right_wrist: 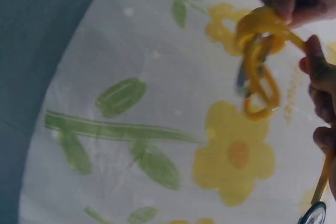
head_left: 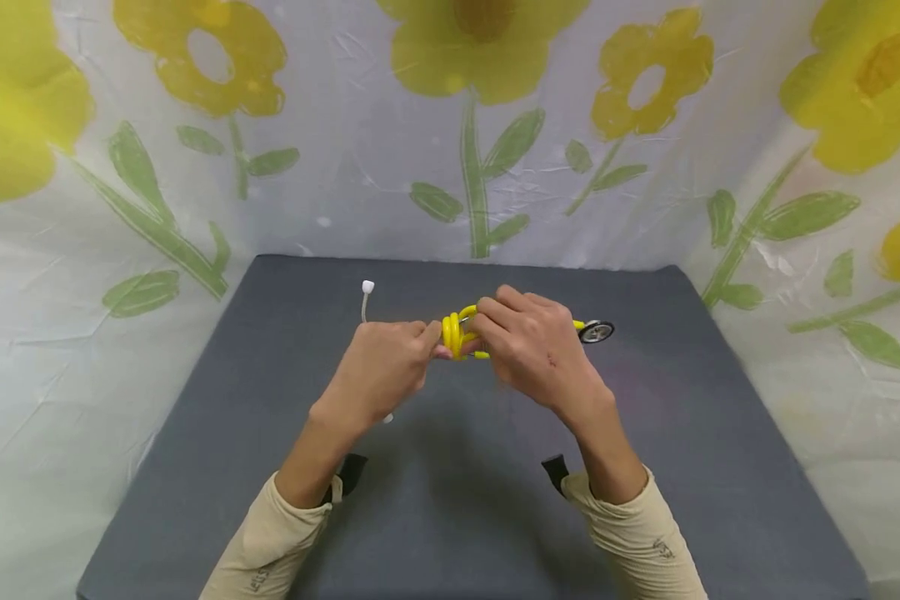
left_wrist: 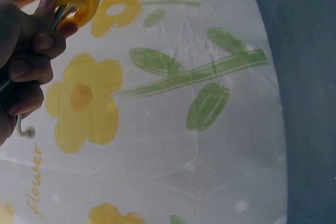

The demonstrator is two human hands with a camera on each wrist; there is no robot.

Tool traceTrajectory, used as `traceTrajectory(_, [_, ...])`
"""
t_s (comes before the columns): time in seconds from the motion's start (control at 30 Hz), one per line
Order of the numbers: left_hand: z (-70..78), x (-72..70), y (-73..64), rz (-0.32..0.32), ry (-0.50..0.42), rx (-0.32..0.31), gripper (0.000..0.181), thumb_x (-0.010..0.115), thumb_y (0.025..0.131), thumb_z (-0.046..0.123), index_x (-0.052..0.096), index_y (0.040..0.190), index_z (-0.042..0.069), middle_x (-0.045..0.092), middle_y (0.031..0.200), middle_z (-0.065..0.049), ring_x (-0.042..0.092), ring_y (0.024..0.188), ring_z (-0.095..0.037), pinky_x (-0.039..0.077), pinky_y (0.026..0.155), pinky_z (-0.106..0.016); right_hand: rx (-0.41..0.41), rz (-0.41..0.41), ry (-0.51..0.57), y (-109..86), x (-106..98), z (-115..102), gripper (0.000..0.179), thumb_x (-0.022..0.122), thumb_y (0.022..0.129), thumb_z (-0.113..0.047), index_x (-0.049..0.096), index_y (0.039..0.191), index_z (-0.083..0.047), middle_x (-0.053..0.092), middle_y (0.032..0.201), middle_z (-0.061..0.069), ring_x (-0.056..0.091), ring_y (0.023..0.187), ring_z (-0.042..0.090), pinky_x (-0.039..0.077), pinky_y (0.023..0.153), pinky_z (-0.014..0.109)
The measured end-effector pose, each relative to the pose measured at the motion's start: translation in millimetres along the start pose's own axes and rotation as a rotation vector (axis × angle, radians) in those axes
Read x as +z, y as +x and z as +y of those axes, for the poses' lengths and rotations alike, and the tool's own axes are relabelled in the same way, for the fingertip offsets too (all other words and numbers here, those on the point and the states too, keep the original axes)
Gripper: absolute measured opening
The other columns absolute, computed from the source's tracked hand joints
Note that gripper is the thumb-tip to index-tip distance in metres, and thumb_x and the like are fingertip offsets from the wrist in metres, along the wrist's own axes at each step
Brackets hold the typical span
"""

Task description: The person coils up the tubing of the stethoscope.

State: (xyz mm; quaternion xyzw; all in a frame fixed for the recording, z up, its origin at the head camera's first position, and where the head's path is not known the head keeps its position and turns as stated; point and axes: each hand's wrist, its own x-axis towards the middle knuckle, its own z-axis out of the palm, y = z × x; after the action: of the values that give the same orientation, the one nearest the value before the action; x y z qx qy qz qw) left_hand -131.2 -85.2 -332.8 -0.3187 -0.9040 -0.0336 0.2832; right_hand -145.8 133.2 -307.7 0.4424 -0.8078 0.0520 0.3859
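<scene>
Both hands hold a stethoscope with yellow tubing (head_left: 453, 336) up over the grey table. My left hand (head_left: 382, 367) grips it at the metal ear-tube end; a white ear tip (head_left: 367, 287) sticks out beyond the knuckles. Between the hands, the tubing is wound in loops, and a loose bend of it hangs down in the right wrist view (right_wrist: 262, 95). My right hand (head_left: 532, 350) curls its fingers round the tubing, with the round chest piece (head_left: 597, 332) poking out past its far side. The palms are hidden in the head view.
A dark grey padded table (head_left: 645, 433) lies below the hands. White sheeting printed with yellow flowers (head_left: 330, 200) hangs behind it and along both sides. Black straps (head_left: 553, 473) show at both wrists near the beige sleeves (head_left: 633, 533).
</scene>
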Motion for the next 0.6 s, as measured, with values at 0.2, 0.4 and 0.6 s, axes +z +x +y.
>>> traceTrajectory(0.2, [-7.4,0.4,3.1,-0.065,-0.084,0.09,0.031,0.079,0.091,0.033,0.063,0.083,0.008,0.04,0.058,0.003,0.029,0.05,-0.008,0.028,0.05,-0.019,0.078,0.056,0.123,-3.1,16,15,0.02,0.092,0.08,-0.019,0.075,0.084,-0.009,0.066,0.082,0.001,0.058,0.075,0.017,0.056,0.064,0.027])
traceTrajectory(0.4, [-10.0,-1.1,1.7,-0.124,-0.099,0.184,0.038,0.076,0.093,0.038,0.055,0.077,0.011,0.031,0.06,0.005,0.025,0.052,-0.007,0.02,0.052,-0.018,0.164,0.037,0.322,-7.9,24,28,0.022,0.095,0.073,-0.021,0.079,0.082,-0.01,0.066,0.073,0.001,0.052,0.067,0.014,0.046,0.057,0.026])
traceTrajectory(0.6, [-11.1,3.1,-3.2,-0.134,-0.17,0.268,0.04,0.075,0.094,0.041,0.052,0.074,0.014,0.025,0.062,0.008,0.021,0.053,-0.005,0.016,0.053,-0.018,0.248,-0.006,0.577,-14.8,37,41,0.022,0.091,0.068,-0.023,0.081,0.082,-0.009,0.066,0.069,0.002,0.048,0.066,0.01,0.038,0.06,0.021])
